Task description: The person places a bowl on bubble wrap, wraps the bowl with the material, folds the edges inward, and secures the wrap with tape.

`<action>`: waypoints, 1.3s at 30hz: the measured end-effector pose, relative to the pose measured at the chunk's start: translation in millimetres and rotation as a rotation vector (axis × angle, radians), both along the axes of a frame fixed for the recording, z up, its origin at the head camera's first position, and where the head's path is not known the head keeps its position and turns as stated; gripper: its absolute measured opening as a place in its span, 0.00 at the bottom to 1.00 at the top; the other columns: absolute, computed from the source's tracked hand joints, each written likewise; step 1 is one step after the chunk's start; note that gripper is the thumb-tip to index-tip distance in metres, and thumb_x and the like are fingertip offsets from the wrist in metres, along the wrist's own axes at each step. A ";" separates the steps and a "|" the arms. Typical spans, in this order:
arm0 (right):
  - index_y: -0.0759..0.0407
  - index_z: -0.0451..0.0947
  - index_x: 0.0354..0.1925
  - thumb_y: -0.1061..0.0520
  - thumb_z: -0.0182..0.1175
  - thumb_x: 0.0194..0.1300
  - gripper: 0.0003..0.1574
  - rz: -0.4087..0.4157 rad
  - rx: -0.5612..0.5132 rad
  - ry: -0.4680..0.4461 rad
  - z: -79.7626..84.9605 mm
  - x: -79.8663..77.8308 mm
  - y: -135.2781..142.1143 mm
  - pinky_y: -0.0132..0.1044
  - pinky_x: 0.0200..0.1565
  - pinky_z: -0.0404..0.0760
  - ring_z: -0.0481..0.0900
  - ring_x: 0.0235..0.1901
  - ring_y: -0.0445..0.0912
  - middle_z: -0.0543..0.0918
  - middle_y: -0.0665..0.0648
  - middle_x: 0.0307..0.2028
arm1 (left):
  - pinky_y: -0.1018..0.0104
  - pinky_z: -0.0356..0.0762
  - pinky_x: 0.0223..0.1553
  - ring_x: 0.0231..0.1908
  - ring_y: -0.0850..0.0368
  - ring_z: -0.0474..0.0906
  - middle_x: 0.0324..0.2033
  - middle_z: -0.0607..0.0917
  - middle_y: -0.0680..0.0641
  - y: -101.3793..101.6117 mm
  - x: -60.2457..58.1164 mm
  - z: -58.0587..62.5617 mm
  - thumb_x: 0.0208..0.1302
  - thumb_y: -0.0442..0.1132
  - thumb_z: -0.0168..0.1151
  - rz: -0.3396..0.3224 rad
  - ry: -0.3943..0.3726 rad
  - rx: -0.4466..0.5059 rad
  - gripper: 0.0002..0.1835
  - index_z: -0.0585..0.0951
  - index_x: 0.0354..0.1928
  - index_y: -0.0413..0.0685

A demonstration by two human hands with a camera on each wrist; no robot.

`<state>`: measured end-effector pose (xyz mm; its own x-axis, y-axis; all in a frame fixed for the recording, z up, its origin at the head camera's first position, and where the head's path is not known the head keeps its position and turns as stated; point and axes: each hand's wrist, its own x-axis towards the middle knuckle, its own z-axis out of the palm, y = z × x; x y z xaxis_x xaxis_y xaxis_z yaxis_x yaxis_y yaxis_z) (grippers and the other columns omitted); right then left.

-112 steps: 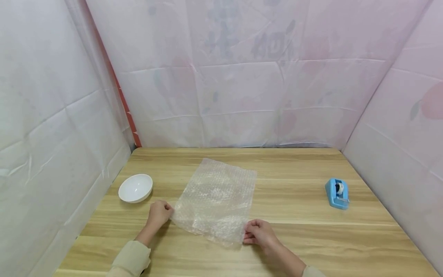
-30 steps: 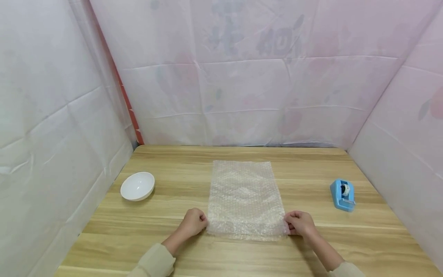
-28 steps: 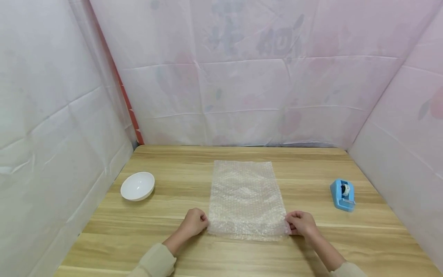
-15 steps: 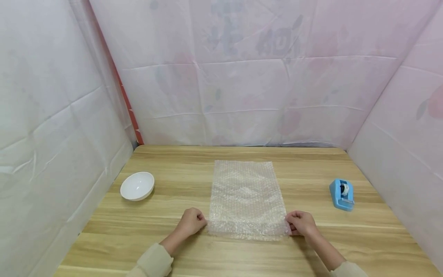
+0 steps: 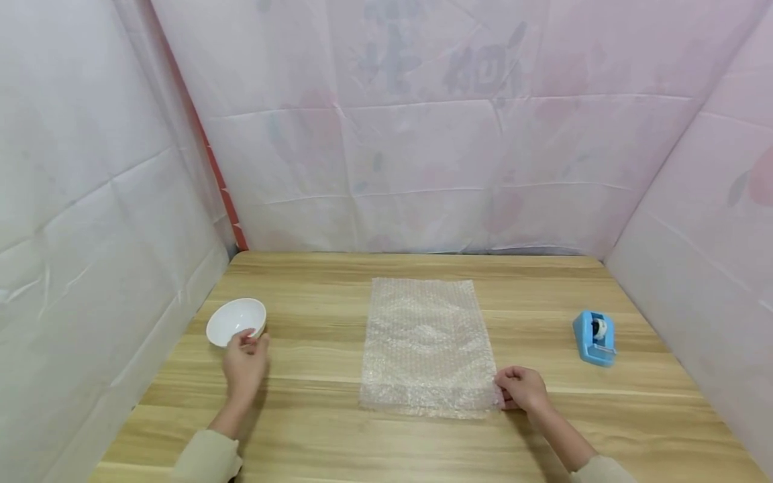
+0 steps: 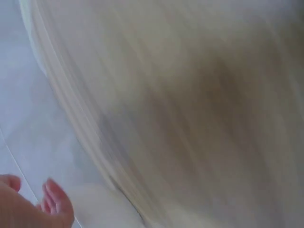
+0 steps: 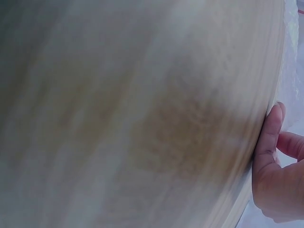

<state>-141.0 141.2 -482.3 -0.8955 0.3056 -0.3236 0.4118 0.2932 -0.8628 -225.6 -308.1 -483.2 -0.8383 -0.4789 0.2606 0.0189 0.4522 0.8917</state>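
My left hand (image 5: 245, 365) is at the near right side of a white bowl (image 5: 229, 318), its fingertips overlapping the rim in the head view. The left wrist view shows that hand (image 6: 35, 209) with thumb and fingers spread apart. A sheet of clear bubble wrap (image 5: 425, 335) lies flat on the wooden table (image 5: 326, 443). Its near right corner is pinched between thumb and fingers of my right hand (image 5: 522, 389). Seen from the right wrist, the hand (image 7: 278, 171) rests low along the tabletop beside the wrap (image 7: 290, 71).
A blue tape dispenser (image 5: 594, 337) with a roll in it stands at the right of the table. Pale printed sheets (image 5: 423, 154) hang along the back and both sides like walls.
My left hand has let go of the bubble wrap's near left corner and moved left and away from me to the bowl. The right hand stays at its corner.
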 end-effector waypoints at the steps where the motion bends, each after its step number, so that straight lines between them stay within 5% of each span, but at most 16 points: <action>1: 0.75 0.73 0.38 0.65 0.52 0.61 0.11 -0.004 -0.002 0.001 0.3 0.2 0.2 0.33 0.23 0.80 0.76 0.19 0.41 0.77 0.51 0.19 | 0.87 0.65 0.27 0.24 0.78 0.67 0.37 0.78 0.36 -4.3 -1.5 0.6 0.55 0.32 0.61 0.028 0.036 0.006 0.16 0.76 0.45 0.31; 4: 0.76 0.73 0.38 0.65 0.52 0.62 0.11 0.001 -0.010 0.004 1.1 0.4 0.9 0.34 0.23 0.80 0.76 0.20 0.41 0.77 0.51 0.19 | 0.82 0.63 0.34 0.31 0.67 0.69 0.41 0.75 0.36 -15.5 -5.5 2.6 0.54 0.33 0.62 0.107 0.118 -0.015 0.20 0.74 0.49 0.32; 7: 0.76 0.73 0.38 0.65 0.53 0.62 0.12 0.000 -0.017 0.005 1.9 0.4 0.4 0.34 0.24 0.80 0.76 0.20 0.41 0.77 0.51 0.20 | 0.65 0.63 0.44 0.41 0.49 0.67 0.46 0.71 0.33 -25.4 -8.9 4.2 0.53 0.34 0.63 0.141 0.136 -0.025 0.26 0.71 0.55 0.34; 11: 0.75 0.73 0.38 0.65 0.52 0.61 0.11 -0.010 -0.012 -0.002 1.1 0.4 -1.0 0.35 0.23 0.80 0.76 0.20 0.42 0.77 0.51 0.19 | 0.44 0.57 0.58 0.57 0.36 0.59 0.57 0.64 0.30 -40.5 -13.8 0.6 0.53 0.36 0.64 0.121 0.093 -0.013 0.35 0.63 0.63 0.35; 14: 0.75 0.73 0.38 0.66 0.52 0.61 0.10 -0.003 -0.018 0.005 0.0 0.0 -1.5 0.34 0.23 0.81 0.76 0.20 0.42 0.77 0.51 0.19 | 0.38 0.49 0.63 0.64 0.31 0.51 0.64 0.57 0.29 -52.6 -18.7 -5.3 0.52 0.37 0.65 0.084 0.040 -0.017 0.41 0.56 0.67 0.36; 19: 0.76 0.73 0.38 0.66 0.51 0.62 0.10 0.005 -0.017 0.015 -0.1 -0.1 -1.4 0.34 0.23 0.80 0.76 0.20 0.42 0.77 0.52 0.20 | 0.41 0.43 0.67 0.67 0.31 0.46 0.67 0.52 0.28 -68.0 -26.8 -12.9 0.54 0.38 0.64 0.027 -0.018 0.029 0.46 0.47 0.69 0.35; 27: 0.75 0.73 0.39 0.66 0.51 0.63 0.10 0.011 0.004 0.002 3.5 2.1 0.1 0.38 0.25 0.81 0.75 0.20 0.43 0.77 0.53 0.21 | 0.43 0.37 0.69 0.70 0.32 0.32 0.70 0.34 0.31 -76.2 -27.2 -13.2 0.65 0.52 0.49 -0.050 -0.243 0.331 0.47 0.31 0.71 0.45; 34: 0.74 0.73 0.38 0.66 0.51 0.62 0.09 -0.001 0.001 0.005 2.9 2.3 0.3 0.37 0.24 0.81 0.76 0.20 0.43 0.77 0.53 0.21 | 0.52 0.47 0.70 0.70 0.36 0.43 0.69 0.40 0.29 -76.5 -28.6 -10.1 0.67 0.54 0.45 -0.080 -0.282 0.506 0.44 0.32 0.71 0.45; 39: 0.74 0.73 0.38 0.66 0.51 0.63 0.10 0.006 0.016 0.008 3.3 2.6 -1.1 0.37 0.25 0.80 0.76 0.20 0.43 0.77 0.53 0.21 | 0.61 0.52 0.68 0.70 0.46 0.45 0.72 0.36 0.39 -73.2 -33.1 -5.1 0.69 0.50 0.40 -0.114 -0.275 0.746 0.40 0.32 0.71 0.45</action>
<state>-138.4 140.1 -479.0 -0.8999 0.3055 -0.3112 0.4029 0.3094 -0.8614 -258.7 -381.3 -488.3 -0.8801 -0.3531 -0.3174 -0.2355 -0.2559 0.9376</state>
